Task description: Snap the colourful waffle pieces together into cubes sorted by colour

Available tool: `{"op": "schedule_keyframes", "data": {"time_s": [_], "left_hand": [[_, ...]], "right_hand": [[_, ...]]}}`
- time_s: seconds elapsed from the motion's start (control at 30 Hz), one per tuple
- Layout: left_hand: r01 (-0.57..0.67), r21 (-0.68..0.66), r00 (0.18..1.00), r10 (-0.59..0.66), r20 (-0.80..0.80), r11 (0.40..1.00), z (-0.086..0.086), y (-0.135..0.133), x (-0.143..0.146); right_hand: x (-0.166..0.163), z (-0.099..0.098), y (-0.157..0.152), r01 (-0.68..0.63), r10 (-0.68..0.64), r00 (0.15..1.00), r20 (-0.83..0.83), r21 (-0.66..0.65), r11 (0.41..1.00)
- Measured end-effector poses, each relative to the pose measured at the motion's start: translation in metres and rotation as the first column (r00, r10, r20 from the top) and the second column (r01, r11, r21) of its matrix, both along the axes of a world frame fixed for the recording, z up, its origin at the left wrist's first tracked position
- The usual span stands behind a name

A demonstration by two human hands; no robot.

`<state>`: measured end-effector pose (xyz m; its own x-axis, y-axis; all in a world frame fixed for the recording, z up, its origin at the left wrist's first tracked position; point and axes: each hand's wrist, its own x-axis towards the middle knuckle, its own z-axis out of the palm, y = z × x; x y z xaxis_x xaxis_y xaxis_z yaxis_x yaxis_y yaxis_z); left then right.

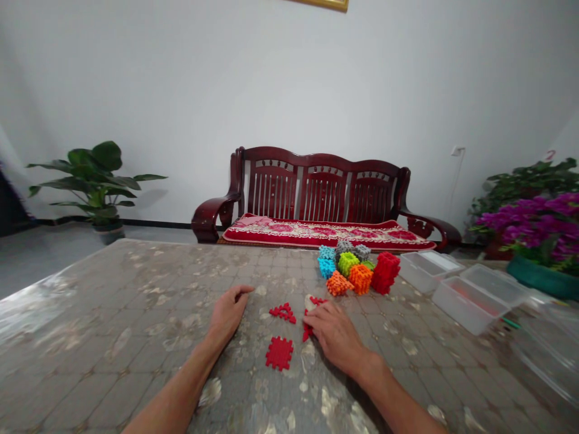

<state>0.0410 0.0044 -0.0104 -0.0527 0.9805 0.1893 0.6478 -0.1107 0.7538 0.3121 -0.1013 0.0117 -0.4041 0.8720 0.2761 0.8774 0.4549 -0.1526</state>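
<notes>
On the patterned tablecloth lies a red square foam-like puzzle tile (279, 353) with notched edges. Just beyond it is a red triangular notched frame piece (283, 313) with a gap in its middle. My right hand (333, 333) is closed over another red notched piece (307, 331), whose ends show past the fingers; the rest of it is hidden under the hand. My left hand (230, 312) rests on the cloth left of the triangular piece, its fingers loosely stretched and holding nothing.
Stacks of coloured notched tiles stand farther back: orange (360, 279), red (385, 273), green (348, 264) and blue (326, 268). Clear plastic boxes (473, 301) sit at the right, near purple flowers (538, 220) in a teal pot. A wooden bench (323, 187) stands beyond the table (113, 301).
</notes>
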Motion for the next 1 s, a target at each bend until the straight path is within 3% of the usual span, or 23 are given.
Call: {"op": "schedule_keyframes", "data": {"time_s": [0.17, 0.33, 0.47, 0.8, 1.0], "left_hand": [[0.002, 0.007, 1.000, -0.002, 0.004, 1.000, -0.004, 0.002, -0.001], [0.001, 0.010, 1.000, -0.001, 0.007, 1.000, -0.006, 0.002, -0.001], [0.001, 0.013, 1.000, -0.001, 0.016, 1.000, -0.007, 0.003, -0.001], [0.002, -0.004, 1.000, -0.002, 0.012, 1.000, -0.004, 0.002, -0.001], [0.000, 0.016, 1.000, 0.000, 0.011, 1.000, -0.004, 0.002, -0.001]], "right_hand": [[-0.013, 0.002, -0.004, 0.242, -0.243, 0.965, 0.100, 0.017, 0.970], [0.000, 0.001, -0.001, 0.136, -0.133, 0.990, -0.052, 0.042, 0.990], [0.006, -0.003, 0.001, 0.072, -0.071, 0.994, -0.084, 0.006, 0.997], [0.011, -0.011, 0.009, 0.366, -0.356, 0.921, -0.156, 0.042, 0.930], [0.020, -0.015, 0.015, 0.396, -0.397, 0.901, -0.174, -0.043, 0.917]]}}
